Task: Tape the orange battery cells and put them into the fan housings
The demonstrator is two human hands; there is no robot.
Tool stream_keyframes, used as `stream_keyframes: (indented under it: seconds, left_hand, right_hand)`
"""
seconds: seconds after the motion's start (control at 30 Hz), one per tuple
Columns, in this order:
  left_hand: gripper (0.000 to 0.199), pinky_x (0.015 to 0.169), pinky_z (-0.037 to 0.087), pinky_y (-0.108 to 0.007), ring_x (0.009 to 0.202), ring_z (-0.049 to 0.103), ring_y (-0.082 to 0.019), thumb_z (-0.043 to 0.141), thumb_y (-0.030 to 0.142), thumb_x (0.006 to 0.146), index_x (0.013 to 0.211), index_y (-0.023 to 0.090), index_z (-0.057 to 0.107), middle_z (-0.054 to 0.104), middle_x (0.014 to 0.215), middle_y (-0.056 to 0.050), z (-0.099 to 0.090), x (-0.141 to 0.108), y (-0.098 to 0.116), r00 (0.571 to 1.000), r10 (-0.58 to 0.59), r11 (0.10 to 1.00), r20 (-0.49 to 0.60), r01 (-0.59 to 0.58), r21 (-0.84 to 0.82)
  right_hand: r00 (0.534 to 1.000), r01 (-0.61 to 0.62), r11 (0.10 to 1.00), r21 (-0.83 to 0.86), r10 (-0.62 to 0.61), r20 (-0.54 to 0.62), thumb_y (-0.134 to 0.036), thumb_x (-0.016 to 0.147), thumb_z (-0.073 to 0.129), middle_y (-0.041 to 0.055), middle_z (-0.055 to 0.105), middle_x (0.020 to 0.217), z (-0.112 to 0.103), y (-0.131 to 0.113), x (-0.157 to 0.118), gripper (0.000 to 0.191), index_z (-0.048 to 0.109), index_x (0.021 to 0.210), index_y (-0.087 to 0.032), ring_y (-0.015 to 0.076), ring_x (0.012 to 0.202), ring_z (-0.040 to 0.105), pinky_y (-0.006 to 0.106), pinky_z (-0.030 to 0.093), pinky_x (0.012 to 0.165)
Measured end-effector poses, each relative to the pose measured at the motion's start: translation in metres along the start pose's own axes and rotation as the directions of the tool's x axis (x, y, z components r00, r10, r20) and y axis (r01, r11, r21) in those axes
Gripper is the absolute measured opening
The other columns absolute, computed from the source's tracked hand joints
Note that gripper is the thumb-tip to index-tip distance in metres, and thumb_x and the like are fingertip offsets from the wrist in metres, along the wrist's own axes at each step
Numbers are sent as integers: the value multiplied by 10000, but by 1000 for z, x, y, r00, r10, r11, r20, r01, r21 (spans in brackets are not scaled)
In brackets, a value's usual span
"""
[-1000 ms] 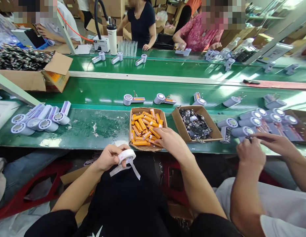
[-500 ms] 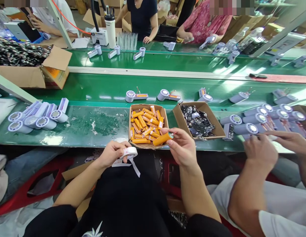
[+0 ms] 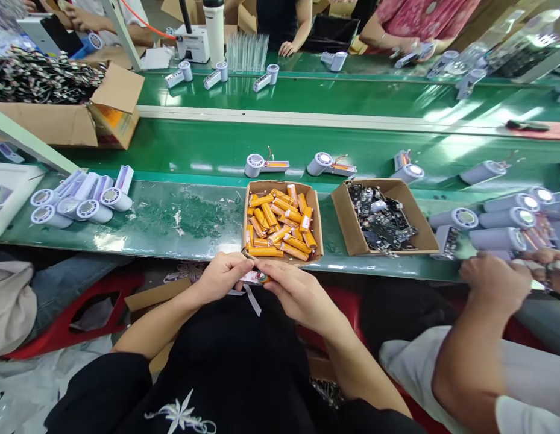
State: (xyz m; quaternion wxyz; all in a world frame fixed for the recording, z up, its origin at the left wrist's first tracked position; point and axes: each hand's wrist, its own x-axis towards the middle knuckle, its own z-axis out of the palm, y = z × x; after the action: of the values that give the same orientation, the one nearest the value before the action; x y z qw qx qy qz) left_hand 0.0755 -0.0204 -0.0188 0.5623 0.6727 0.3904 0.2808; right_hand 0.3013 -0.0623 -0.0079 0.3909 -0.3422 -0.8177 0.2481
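My left hand [image 3: 222, 278] is closed on a roll of white tape, mostly covered by the fingers, and a loose white strip [image 3: 252, 301] hangs below it. My right hand [image 3: 298, 295] pinches an orange battery cell [image 3: 264, 278]; mainly its end shows between the fingers. Both hands meet in front of my body, the cell against the tape, at the near edge of the bench. Just beyond them stands a cardboard box [image 3: 319, 232] of orange battery cells [image 3: 280, 220].
Right of the cells is a carton [image 3: 349, 232] of black circuit boards [image 3: 383, 220]. Lilac fan housings [image 3: 92, 211] lie grouped at left, with more at right [image 3: 501, 218]. Several housings stand on the green belt [image 3: 193, 144]. A co-worker's hands [image 3: 497, 280] work at my right.
My right hand has brought the battery cell left and down to the tape in my left hand. The hands now touch. The view has shifted, and the co-worker's hands at right have moved.
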Motion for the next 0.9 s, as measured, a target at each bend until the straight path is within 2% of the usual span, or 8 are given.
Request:
stream_keyframes:
  seconds: [0.17, 0.3, 0.37, 0.47, 0.53, 0.6, 0.7, 0.9]
  left_hand:
    - [815, 717, 458, -266, 654, 594, -146, 451, 802, 981, 498, 171, 633, 630, 591, -51, -2, 2, 7, 999, 33, 999, -15, -33, 30]
    - [786, 734, 466, -279, 698, 611, -157, 521, 798, 954, 512, 161, 647, 674, 688, -79, -3, 4, 7, 998, 61, 990, -15, -63, -129]
    - [762, 718, 467, -284, 706, 611, -164, 542, 797, 945, 558, 151, 665, 673, 718, -86, 1, 4, 3, 999, 32, 961, -7, -33, -274]
    - [718, 717, 472, -285, 740, 618, -177, 582, 787, 930, 662, 131, 702, 676, 747, -95, 12, 3, -3, 1000, 16, 882, 11, -9, -472]
    - [680, 683, 466, -269, 716, 605, -165, 632, 775, 908, 730, 124, 710, 672, 730, -86, 19, 2, -4, 1000, 9, 821, 9, -3, -571]
    - [609, 589, 428, -237, 624, 555, -133, 691, 734, 895, 802, 132, 698, 647, 674, -51, 24, 2, -2, 1000, -24, 753, 0, 18, -658]
    - [517, 487, 361, -205, 524, 484, -106, 725, 664, 910, 894, 149, 681, 612, 626, -9, 26, 1, 0, 995, -93, 673, -33, 39, -739]
    - [601, 592, 480, -250, 583, 551, -129, 712, 737, 875, 810, 145, 632, 543, 613, 5, 37, 4, -6, 991, -47, 683, -129, -62, -728]
  right_hand:
    - [993, -108, 993, 48, 106, 48, -151, 1003, 666, 74, 758, 1353, -1, 5, 0, 500, 630, 1481, -292, 247, 1215, 750, 390, 623, 1071]
    - [960, -200, 936, 291, 247, -135, -214, 932, 790, 23, 832, 1165, 6, 8, -3, 358, 766, 1272, -325, 238, 1037, 813, 360, 669, 970]
    - [880, -198, 844, 498, 377, -288, -301, 883, 853, 32, 845, 1088, 13, 8, -4, 329, 779, 1204, -303, 253, 958, 827, 365, 700, 863]
    - [666, -74, 685, 725, 575, -475, -411, 801, 921, 32, 845, 1069, 26, 6, -1, 415, 747, 1160, -297, 271, 945, 828, 432, 702, 866]
    - [548, 23, 610, 792, 655, -521, -445, 769, 941, 11, 837, 1104, 33, 3, 4, 460, 716, 1150, -320, 250, 972, 824, 462, 678, 941]
    - [484, 91, 564, 821, 696, -531, -454, 759, 947, -7, 826, 1139, 39, 1, 9, 477, 689, 1143, -338, 222, 997, 817, 442, 665, 964]
    - [449, 156, 546, 823, 703, -552, -437, 749, 955, -26, 821, 1125, 46, 0, 14, 486, 656, 1121, -343, 195, 1000, 813, 372, 672, 915]
    - [447, 170, 505, 846, 725, -523, -433, 771, 937, -38, 809, 1102, 71, 4, 16, 498, 589, 1117, -351, 177, 970, 814, 341, 659, 899]
